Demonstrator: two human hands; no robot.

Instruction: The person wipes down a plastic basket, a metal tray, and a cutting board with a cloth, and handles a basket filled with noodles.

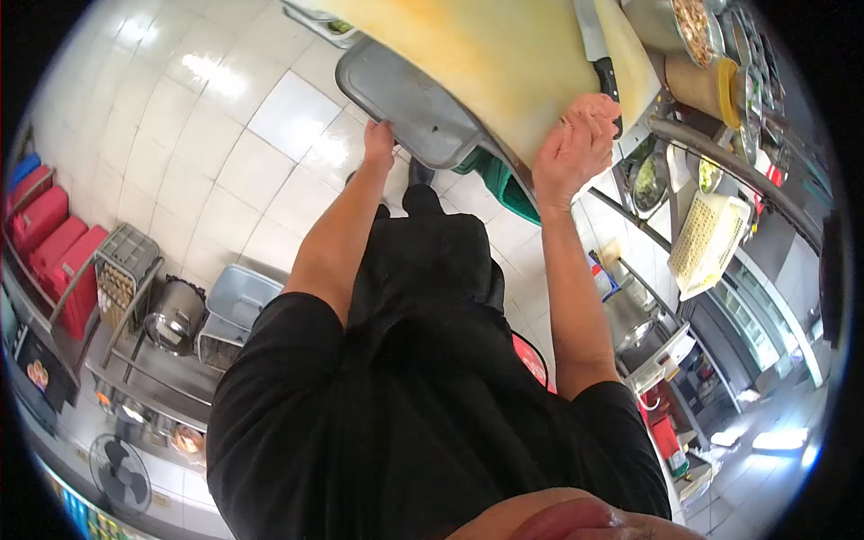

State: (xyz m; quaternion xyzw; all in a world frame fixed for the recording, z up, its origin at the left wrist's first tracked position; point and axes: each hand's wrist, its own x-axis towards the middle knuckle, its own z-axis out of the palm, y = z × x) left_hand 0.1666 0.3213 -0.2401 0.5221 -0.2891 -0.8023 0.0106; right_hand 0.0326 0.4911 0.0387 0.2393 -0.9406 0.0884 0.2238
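Note:
My left hand [379, 144] is closed on the near rim of a grey rectangular tray [418, 103], which hangs beside the edge of a yellowish cutting board [477, 45]. A small dark spot shows on the tray's bottom. At the right, my right hand [574, 151] has its fingers wrapped round a lump of pink ground meat [594, 110], held over the board. Right beside the meat lies a knife [605, 76] with a black handle; the hand and meat are next to the handle's end.
A green basket [504, 184] sits below the board's edge. To the right are a metal rail [720, 157], a cream plastic basket [709, 245] and a container with a yellow rim [702, 85]. Left are a steel pot [175, 315], a grey-blue bin [243, 297] and red crates [67, 243].

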